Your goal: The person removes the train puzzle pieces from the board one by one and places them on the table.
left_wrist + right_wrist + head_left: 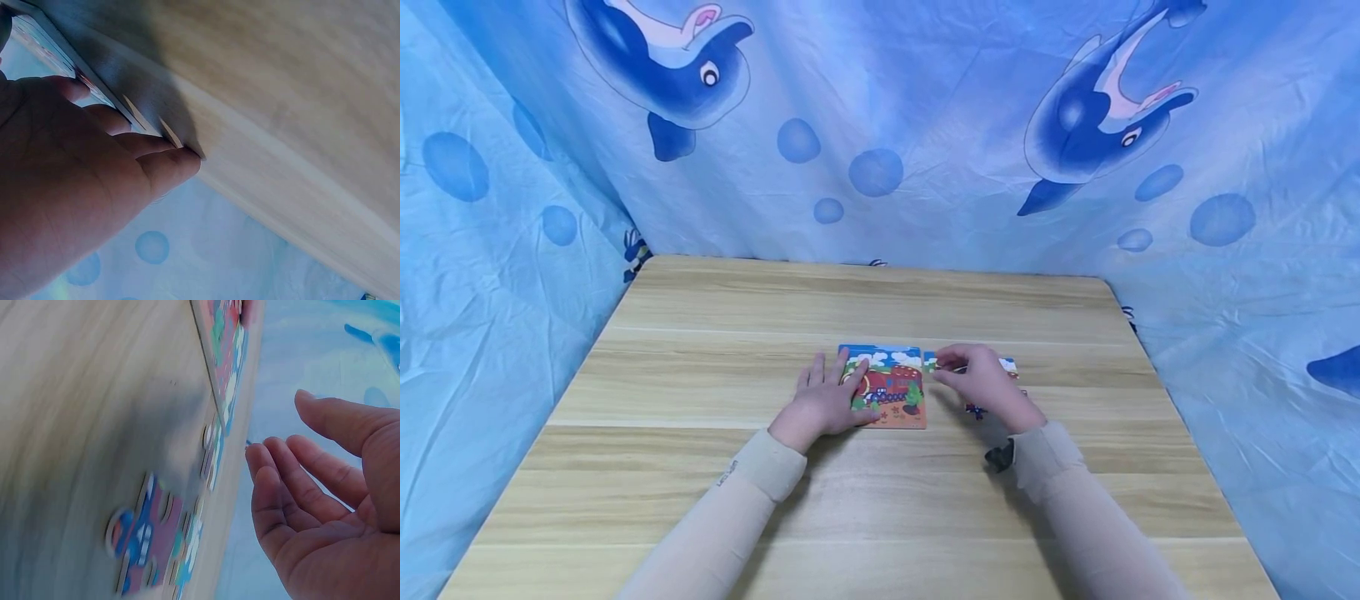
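A colourful picture puzzle board [891, 385] lies at the middle of the wooden table [700, 375]. My left hand [826, 400] rests flat on the board's left part, fingers straight. In the left wrist view the left hand [94, 187] presses its fingertips [178, 164] down by the board's edge [50, 47]. My right hand [981, 379] hovers just right of the board over loose puzzle pieces [1009, 365]. In the right wrist view the right hand [312, 487] has loosely curled fingers and holds nothing. Loose pieces [147, 540] lie on the wood beneath it, with the board [228, 350] beyond.
Blue cloth printed with dolphins [1097, 125] hangs behind the table and down both sides. The table's wooden top stretches wide to the left, right and front of the puzzle. A small dark thing [1000, 457] sits at my right wrist.
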`<state>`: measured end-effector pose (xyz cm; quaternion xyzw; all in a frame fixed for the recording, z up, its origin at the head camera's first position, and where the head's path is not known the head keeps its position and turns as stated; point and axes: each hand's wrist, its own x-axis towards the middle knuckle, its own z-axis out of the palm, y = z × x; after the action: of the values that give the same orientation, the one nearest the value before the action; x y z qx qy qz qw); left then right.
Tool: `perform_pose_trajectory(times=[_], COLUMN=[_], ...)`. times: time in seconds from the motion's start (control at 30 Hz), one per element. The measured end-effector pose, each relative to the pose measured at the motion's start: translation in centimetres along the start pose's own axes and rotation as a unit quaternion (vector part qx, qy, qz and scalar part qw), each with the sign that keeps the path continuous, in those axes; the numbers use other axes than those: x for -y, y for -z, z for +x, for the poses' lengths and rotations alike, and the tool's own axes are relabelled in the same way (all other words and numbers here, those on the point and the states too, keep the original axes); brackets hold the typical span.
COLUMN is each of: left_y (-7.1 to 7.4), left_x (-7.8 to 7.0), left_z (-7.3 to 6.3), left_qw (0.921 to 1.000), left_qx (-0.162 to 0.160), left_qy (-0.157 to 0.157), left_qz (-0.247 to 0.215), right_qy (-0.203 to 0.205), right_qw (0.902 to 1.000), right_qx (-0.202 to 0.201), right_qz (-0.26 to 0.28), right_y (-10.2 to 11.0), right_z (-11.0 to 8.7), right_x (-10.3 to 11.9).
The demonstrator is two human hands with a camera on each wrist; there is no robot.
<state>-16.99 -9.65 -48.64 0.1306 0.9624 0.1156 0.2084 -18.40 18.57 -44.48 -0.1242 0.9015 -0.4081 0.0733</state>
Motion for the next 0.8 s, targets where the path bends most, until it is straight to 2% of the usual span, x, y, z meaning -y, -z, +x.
perform_pose_trajectory(times=[0.27,0.57,0.7,0.8], left_y=[-0.1,-1.0,-0.2,0.9], left_x=[0.0,0.7,0.6,0.3], left_z=[0.1,0.6,0.1,-0.9], left_qw=[1.0,0.9998,0.9996,0.9994], left_qx=[0.002,-0.019,-0.015,-0.014], left_qy=[0.002,-0.009,-0.023,-0.031], left_qz=[0.003,0.002,0.003,-0.004], right_qy=[0.003,0.003,0.005,0.009], right_qw=[0.9999,0.9993,0.9989,0.9983], right_qx=[0.012,0.035,0.046,0.058], right_qz=[0.004,0.016,0.007,0.0], right_y=[-1.1,-3.0,-3.8,-4.4], right_z=[0.6,1.1,1.2,1.4], right_x=[1.5,2.1,2.4,2.8])
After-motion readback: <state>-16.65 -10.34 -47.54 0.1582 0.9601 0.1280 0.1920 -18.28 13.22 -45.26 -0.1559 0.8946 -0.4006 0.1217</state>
